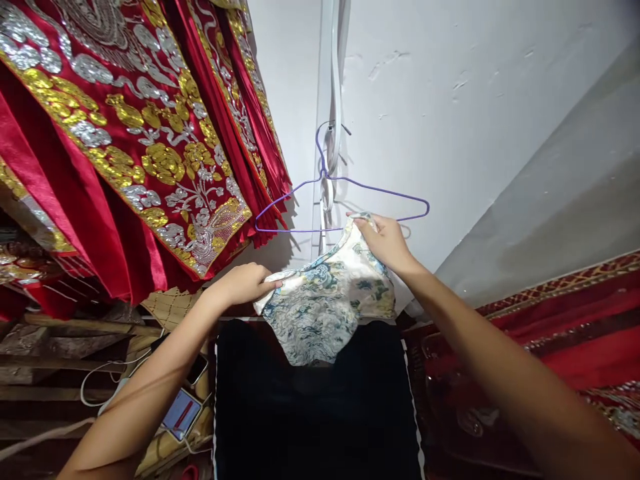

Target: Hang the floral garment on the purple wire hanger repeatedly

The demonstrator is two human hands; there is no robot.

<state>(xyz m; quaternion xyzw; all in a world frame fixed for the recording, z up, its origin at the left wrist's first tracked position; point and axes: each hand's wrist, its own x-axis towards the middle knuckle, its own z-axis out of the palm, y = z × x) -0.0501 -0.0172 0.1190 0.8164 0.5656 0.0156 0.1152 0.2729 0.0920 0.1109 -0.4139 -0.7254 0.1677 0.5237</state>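
A floral garment (320,300) in white, blue and green is stretched between my hands, its kind not clear from here. My left hand (245,285) pinches its left upper corner. The right upper edge is gripped by my right hand (383,241), thumb in front. Just above and behind the cloth, a purple wire hanger (370,185) hangs from a hook on the wall. The hanger's lower bar passes behind the right end of the garment, and nothing visible hangs on it.
Red costumes (165,160) with gold and silver sequins hang at the upper left. Lower left, a phone with a lit screen (181,413) and a white cable (90,397) lie on bamboo slats. Red cloth (565,340) lies at the right. A white strap (336,87) runs down the wall.
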